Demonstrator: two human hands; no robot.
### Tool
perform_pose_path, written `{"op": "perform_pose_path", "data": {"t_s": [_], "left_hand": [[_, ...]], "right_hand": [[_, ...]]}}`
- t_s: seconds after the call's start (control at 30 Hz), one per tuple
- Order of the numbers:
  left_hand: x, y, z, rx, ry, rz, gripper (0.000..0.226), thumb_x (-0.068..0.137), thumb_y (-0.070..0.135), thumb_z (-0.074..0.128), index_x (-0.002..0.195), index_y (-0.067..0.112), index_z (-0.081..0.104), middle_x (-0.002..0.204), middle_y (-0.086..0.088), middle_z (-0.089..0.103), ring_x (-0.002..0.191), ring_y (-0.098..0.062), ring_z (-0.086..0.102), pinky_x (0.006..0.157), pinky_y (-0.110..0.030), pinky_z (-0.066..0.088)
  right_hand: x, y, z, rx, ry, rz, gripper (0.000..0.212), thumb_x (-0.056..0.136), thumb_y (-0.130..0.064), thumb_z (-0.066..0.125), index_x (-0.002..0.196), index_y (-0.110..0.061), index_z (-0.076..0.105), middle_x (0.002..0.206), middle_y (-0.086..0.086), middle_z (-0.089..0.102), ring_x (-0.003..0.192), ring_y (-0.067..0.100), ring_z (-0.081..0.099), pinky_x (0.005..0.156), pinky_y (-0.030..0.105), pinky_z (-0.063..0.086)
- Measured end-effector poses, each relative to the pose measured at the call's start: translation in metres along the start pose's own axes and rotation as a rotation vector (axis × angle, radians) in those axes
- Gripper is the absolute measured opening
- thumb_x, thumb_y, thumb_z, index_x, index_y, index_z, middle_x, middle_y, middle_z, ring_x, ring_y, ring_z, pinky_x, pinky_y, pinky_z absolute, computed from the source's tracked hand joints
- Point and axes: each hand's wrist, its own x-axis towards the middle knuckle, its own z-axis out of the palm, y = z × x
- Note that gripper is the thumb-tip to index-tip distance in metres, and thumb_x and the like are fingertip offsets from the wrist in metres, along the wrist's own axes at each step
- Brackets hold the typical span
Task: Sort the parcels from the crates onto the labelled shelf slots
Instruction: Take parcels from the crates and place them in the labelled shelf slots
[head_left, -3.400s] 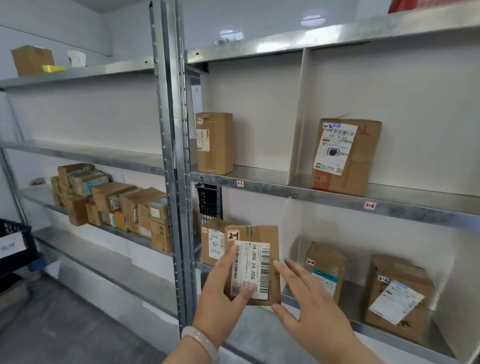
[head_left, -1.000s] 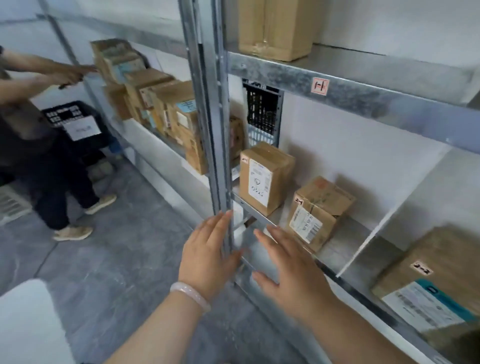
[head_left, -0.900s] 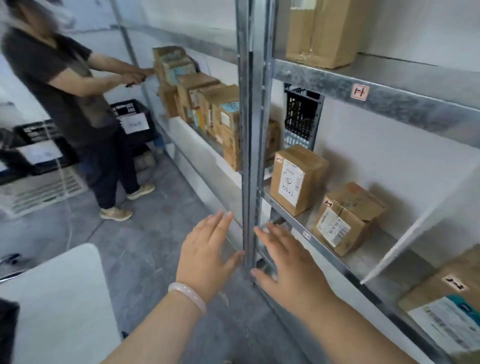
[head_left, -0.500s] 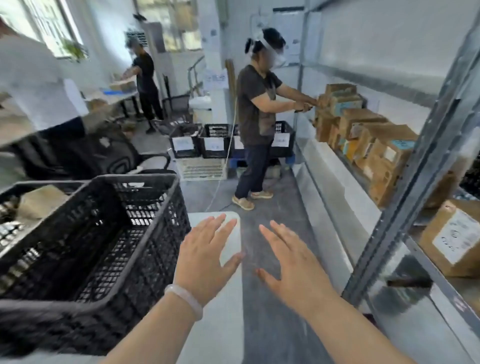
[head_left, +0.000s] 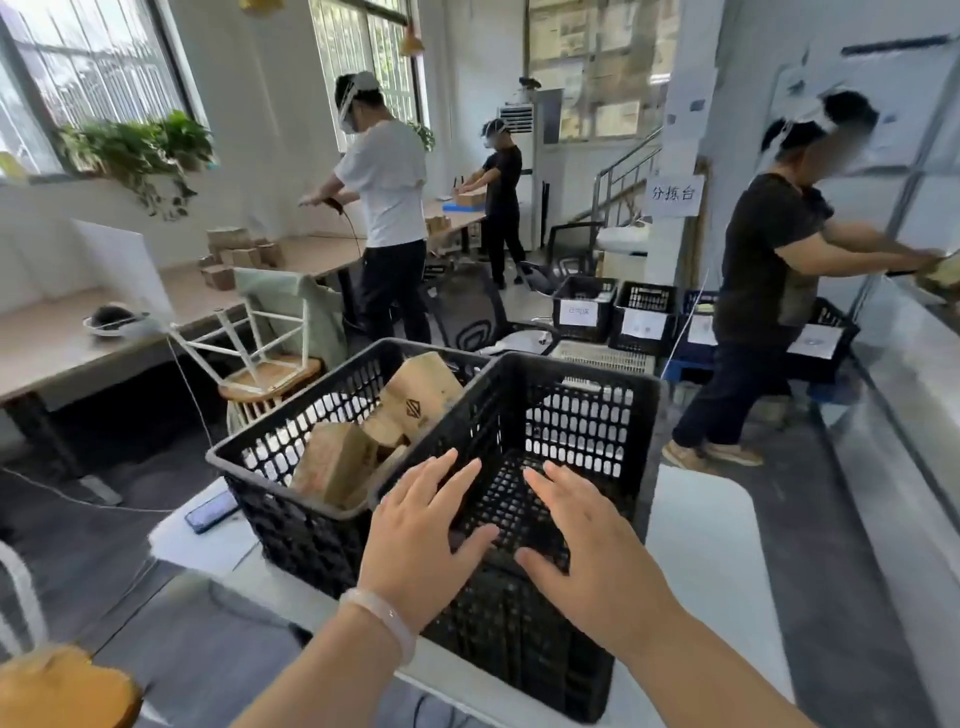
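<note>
1. my left hand (head_left: 415, 540) and right hand (head_left: 592, 551) hover side by side over the near crate (head_left: 571, 371), fingers straight and spread wide, holding nothing.
2. the near crate looks empty down to its mesh floor. the parcels (head_left: 332, 462) lie in the left crate (head_left: 291, 525), which touches it. both crates stand on the white table (head_left: 696, 535).
3. the parcels are small brown cardboard boxes, tumbled at angles. i judge them light, stiff and dry enough not to slip, though the corners may dent under a hard squeeze.
4. the tall parcel (head_left: 421, 395) leans highest, near the wall where the crates meet. i would take it by its two long sides, thumb against fingers, and lift it straight up past the rim.
5. it carries a dark diamond-shaped logo with a word below that is too small to read. no slot label shows on any face turned to me, so it likely needs turning over.
6. a white sheet (head_left: 673, 194) on the far pillar reads "分拣台". the floor crates (head_left: 579, 314) beyond wear white labels i cannot read.
</note>
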Motion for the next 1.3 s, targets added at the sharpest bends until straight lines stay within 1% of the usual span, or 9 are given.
{"op": "perform_pose_path", "data": {"t_s": [0.17,0.3,0.43,0.57,0.67,0.87,1.0,1.2,1.3], "left_hand": [[0.009,-0.084,-0.021,0.011,0.003,-0.055,0.065,0.086,0.051,0.068,0.144,0.029,0.050,0.150,0.005,0.046,0.139,-0.018,0.040,0.113,-0.032,0.025],[0.028,-0.125,-0.020,-0.041,0.005,-0.120,0.063,0.086,0.049,0.069,0.143,0.031,0.049,0.149,0.008,0.045,0.138,-0.016,0.039,0.111,-0.027,0.021],[0.056,-0.151,0.000,-0.096,-0.030,-0.169,0.066,0.089,0.057,0.059,0.148,0.038,0.038,0.154,0.014,0.035,0.142,-0.010,0.028,0.111,-0.021,0.012],[0.087,-0.181,0.024,-0.140,-0.069,-0.225,0.066,0.090,0.059,0.054,0.149,0.045,0.030,0.156,0.018,0.028,0.145,-0.009,0.021,0.117,-0.027,0.016],[0.109,-0.205,0.035,-0.193,-0.086,-0.307,0.065,0.090,0.054,0.059,0.148,0.048,0.030,0.156,0.019,0.029,0.144,-0.010,0.022,0.119,-0.033,0.023],[0.151,-0.238,0.058,-0.279,-0.092,-0.438,0.066,0.088,0.056,0.061,0.147,0.045,0.034,0.153,0.017,0.033,0.141,-0.008,0.027,0.110,-0.024,0.021],[0.176,-0.262,0.081,-0.320,-0.149,-0.442,0.068,0.089,0.057,0.060,0.149,0.042,0.033,0.153,0.017,0.033,0.141,-0.005,0.029,0.109,-0.021,0.021],[0.231,-0.308,0.122,-0.404,-0.253,-0.467,0.069,0.088,0.059,0.059,0.150,0.038,0.034,0.157,0.011,0.030,0.145,-0.010,0.025,0.117,-0.031,0.022],[0.264,-0.333,0.140,-0.486,-0.286,-0.424,0.072,0.085,0.060,0.062,0.149,0.038,0.036,0.154,0.013,0.033,0.141,-0.005,0.029,0.113,-0.025,0.021]], "right_hand": [[0.052,-0.042,0.047,0.051,-0.005,0.001,0.072,0.089,-0.060,0.048,0.149,-0.048,0.010,0.156,-0.021,0.015,0.138,-0.013,-0.005,0.111,0.016,0.002],[0.089,-0.042,0.060,0.054,0.016,0.052,0.072,0.089,-0.057,0.052,0.149,-0.046,0.015,0.155,-0.018,0.020,0.143,-0.004,0.006,0.114,0.020,0.009],[0.133,-0.036,0.073,0.043,0.031,0.075,0.070,0.089,-0.057,0.051,0.149,-0.044,0.016,0.155,-0.018,0.021,0.142,-0.005,0.007,0.112,0.018,0.008],[0.172,-0.025,0.099,0.078,-0.018,0.065,0.071,0.090,-0.055,0.052,0.149,-0.043,0.016,0.156,-0.016,0.021,0.144,-0.001,0.009,0.116,0.023,0.011],[0.200,-0.014,0.117,0.101,-0.052,0.085,0.071,0.091,-0.055,0.052,0.150,-0.042,0.016,0.156,-0.016,0.020,0.143,-0.001,0.009,0.115,0.020,0.009],[0.247,0.004,0.142,0.141,-0.077,0.123,0.071,0.090,-0.054,0.054,0.150,-0.042,0.018,0.155,-0.017,0.021,0.143,-0.002,0.011,0.116,0.023,0.013],[0.262,0.011,0.159,0.151,-0.109,0.163,0.071,0.091,-0.053,0.054,0.150,-0.043,0.017,0.155,-0.019,0.021,0.142,-0.003,0.011,0.117,0.024,0.016],[0.289,0.008,0.180,0.093,-0.080,0.263,0.069,0.090,-0.054,0.054,0.147,-0.049,0.016,0.152,-0.028,0.018,0.139,-0.011,0.007,0.111,0.013,0.010],[0.307,0.002,0.190,0.044,-0.049,0.345,0.068,0.090,-0.053,0.055,0.147,-0.048,0.019,0.151,-0.028,0.019,0.137,-0.015,0.006,0.107,0.007,0.006]]}}
